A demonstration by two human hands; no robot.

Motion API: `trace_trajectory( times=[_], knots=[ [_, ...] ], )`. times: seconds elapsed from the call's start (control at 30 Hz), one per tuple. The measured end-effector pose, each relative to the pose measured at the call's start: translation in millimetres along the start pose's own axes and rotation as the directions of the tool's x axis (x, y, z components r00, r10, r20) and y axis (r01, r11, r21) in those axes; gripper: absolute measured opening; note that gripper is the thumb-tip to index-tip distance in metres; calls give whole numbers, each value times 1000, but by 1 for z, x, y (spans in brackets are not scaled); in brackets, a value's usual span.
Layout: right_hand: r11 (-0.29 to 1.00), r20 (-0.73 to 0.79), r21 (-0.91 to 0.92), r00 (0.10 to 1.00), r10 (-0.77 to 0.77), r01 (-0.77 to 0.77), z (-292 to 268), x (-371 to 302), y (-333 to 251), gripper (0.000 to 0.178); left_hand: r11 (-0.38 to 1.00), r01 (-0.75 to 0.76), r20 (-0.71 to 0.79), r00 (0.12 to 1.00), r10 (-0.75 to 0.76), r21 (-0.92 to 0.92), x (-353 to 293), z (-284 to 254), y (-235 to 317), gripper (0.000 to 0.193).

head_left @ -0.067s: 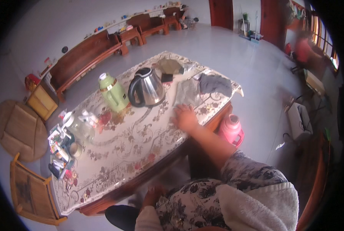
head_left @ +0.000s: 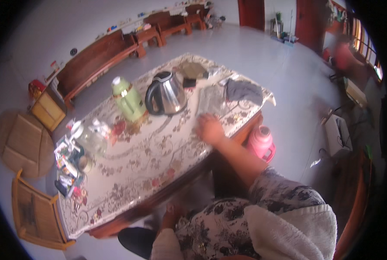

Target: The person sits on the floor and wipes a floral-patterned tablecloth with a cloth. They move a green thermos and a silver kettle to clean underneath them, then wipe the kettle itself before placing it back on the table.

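My right hand (head_left: 210, 129) lies palm down on the flowered tablecloth (head_left: 137, 162), near the table's right edge. Its fingers are stretched out and slightly blurred, and I see nothing held in them. Just beyond the fingertips is a thin grey, see-through sheet or bag (head_left: 211, 100), beside a crumpled dark grey cloth (head_left: 244, 91). My left hand (head_left: 172, 213) is low by my body, below the table's near edge; its fingers are too dim and blurred to make out. A steel electric kettle (head_left: 171, 95) with a black handle stands further back, next to a light green thermos jug (head_left: 129, 102).
A glass jug (head_left: 90, 141) and a tray of small items (head_left: 70, 167) crowd the table's left end. On the floor stands a pink thermos (head_left: 261, 142), right of the table. A wooden chair (head_left: 39, 212) is at left, wooden benches (head_left: 98, 58) behind. Someone in red (head_left: 343, 55) is far right.
The whole view has shifted slightly, so the table things sit a little higher in it. My right hand stays at about the same place on the cloth.
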State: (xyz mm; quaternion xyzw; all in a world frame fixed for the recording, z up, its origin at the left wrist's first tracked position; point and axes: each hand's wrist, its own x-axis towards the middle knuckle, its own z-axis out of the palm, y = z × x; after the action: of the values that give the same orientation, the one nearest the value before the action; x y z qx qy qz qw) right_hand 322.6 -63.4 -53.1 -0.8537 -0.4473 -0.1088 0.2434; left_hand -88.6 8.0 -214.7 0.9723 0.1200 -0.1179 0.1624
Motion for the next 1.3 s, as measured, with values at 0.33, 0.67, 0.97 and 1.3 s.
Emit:
trace_trajectory(
  times=[0.33,0.67,0.97,1.3],
  knots=[
    [968,-278,234,960,-23,91,2,-7,-5,20,994,59,117,992,-48,-90,-14,8,1,59],
    [978,-198,160,975,-101,134,-10,-2,-5,23,445,-150,-419,682,-600,-883,-25,-22,16,9],
    [973,-190,171,974,-120,153,-8,-3,0,20,788,63,-765,-296,-572,-613,-155,-173,-30,45],
    [973,-178,172,976,-123,154,-3,-1,-8,20,27,898,-309,-123,-943,-440,-88,-222,-164,63]
  ],
)
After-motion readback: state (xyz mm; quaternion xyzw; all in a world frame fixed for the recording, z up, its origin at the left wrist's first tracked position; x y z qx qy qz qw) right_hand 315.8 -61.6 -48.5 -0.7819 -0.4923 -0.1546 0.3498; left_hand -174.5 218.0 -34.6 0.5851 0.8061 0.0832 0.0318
